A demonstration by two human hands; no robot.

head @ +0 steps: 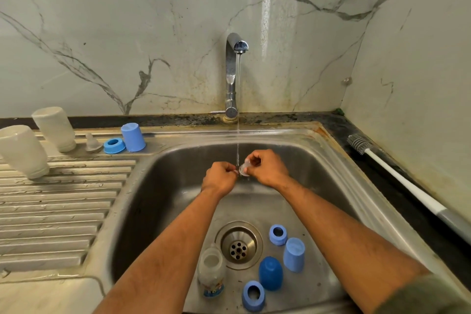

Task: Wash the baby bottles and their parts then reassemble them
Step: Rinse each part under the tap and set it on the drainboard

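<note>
Under the tap (pixel 235 71), far in the sink (pixel 331 160): keep both hands, left hand (pixel 220 178) and right hand (pixel 267 168), pinching the clear nipple (pixel 244 169); turn it slowly, flushing inside.

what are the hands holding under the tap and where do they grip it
A clear silicone nipple. The right hand pinches its upper, narrow end; the left hand pinches the rim of its wide base.
</note>
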